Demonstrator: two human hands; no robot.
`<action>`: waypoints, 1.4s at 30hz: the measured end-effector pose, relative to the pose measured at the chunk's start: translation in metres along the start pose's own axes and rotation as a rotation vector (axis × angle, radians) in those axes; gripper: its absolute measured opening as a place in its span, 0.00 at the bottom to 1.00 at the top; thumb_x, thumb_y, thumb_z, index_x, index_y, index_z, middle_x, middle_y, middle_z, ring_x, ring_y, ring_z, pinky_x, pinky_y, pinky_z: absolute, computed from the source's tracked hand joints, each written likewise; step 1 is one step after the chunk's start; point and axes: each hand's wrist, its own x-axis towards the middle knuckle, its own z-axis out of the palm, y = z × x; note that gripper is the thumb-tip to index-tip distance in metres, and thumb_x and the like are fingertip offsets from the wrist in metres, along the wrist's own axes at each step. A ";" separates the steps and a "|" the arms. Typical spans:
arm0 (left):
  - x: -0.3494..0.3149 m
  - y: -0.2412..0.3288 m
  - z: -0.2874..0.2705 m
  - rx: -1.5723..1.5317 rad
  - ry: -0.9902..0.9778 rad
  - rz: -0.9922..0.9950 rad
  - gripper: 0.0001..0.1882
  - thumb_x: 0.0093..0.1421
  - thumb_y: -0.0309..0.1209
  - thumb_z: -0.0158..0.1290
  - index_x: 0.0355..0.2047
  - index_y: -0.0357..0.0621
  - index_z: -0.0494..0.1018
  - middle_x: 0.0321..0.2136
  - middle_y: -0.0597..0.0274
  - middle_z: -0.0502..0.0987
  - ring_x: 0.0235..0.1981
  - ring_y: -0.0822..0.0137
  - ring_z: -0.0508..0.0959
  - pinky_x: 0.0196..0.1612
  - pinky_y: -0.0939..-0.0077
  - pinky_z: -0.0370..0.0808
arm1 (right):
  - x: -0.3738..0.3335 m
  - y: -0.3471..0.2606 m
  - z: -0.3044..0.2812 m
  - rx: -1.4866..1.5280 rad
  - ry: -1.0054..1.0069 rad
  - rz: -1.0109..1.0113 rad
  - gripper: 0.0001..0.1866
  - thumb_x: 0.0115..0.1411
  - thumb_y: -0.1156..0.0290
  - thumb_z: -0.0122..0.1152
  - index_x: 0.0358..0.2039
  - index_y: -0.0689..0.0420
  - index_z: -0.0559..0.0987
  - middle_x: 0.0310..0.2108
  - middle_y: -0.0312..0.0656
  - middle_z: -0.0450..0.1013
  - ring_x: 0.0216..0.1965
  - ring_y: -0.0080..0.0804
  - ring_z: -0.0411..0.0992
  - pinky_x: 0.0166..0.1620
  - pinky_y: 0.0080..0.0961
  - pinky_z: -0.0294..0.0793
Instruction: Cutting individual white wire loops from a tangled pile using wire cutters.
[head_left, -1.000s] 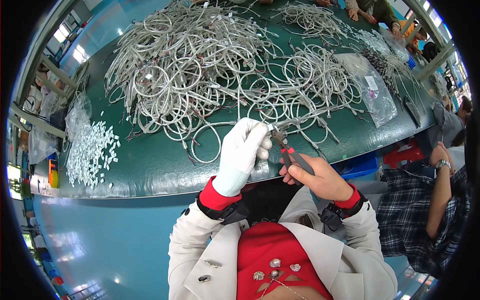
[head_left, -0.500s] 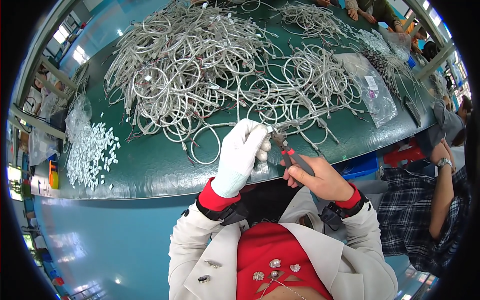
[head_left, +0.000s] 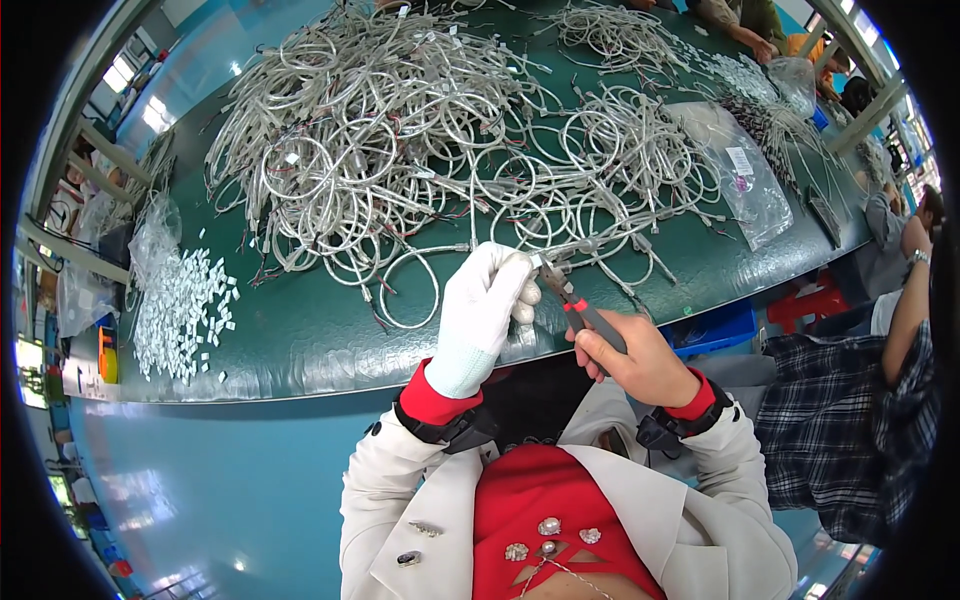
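Observation:
My left hand (head_left: 482,300), in a white glove, is closed on a cable (head_left: 470,247) at the near edge of the pile, thumb and fingers pinched together. A small white piece (head_left: 537,260) shows at its fingertips. Bare, my right hand (head_left: 640,358) grips a pair of pliers (head_left: 590,315) with red and grey handles. The plier jaws reach up and left to that white piece, right beside my gloved fingers. Whether they bite on it is too small to tell.
A large heap of clear-sheathed cables (head_left: 340,130) covers the green table (head_left: 290,340), with a smaller coil group (head_left: 640,150) to its right. Loose white pieces (head_left: 185,315) lie at left. A plastic bag (head_left: 745,190), a blue bin (head_left: 715,330) and a person in plaid (head_left: 825,430) are at right.
My hands and the pliers have barely shifted; the jaws stay at the white piece. At right, the person in plaid has raised their forearm and moved it outward.

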 end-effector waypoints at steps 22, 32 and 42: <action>0.008 -0.014 0.000 -0.039 -0.002 0.004 0.09 0.65 0.31 0.48 0.36 0.37 0.70 0.25 0.64 0.73 0.21 0.79 0.70 0.28 0.85 0.68 | 0.009 0.025 0.006 -0.106 0.138 -0.120 0.12 0.66 0.67 0.48 0.32 0.63 0.73 0.18 0.34 0.68 0.16 0.18 0.64 0.20 0.17 0.64; 0.011 -0.024 -0.018 -0.481 -0.114 -0.067 0.10 0.65 0.31 0.50 0.40 0.36 0.69 0.33 0.58 0.75 0.29 0.73 0.75 0.34 0.78 0.74 | 0.021 0.022 -0.006 0.236 0.012 0.025 0.12 0.65 0.65 0.50 0.36 0.63 0.73 0.25 0.38 0.71 0.24 0.19 0.69 0.28 0.18 0.69; -0.029 -0.016 -0.067 -0.497 -0.001 -0.073 0.05 0.62 0.25 0.49 0.34 0.35 0.68 0.43 0.47 0.71 0.39 0.65 0.74 0.44 0.68 0.76 | 0.095 0.019 -0.090 -0.607 0.851 -0.396 0.19 0.63 0.62 0.54 0.48 0.63 0.72 0.30 0.44 0.74 0.29 0.27 0.72 0.35 0.24 0.71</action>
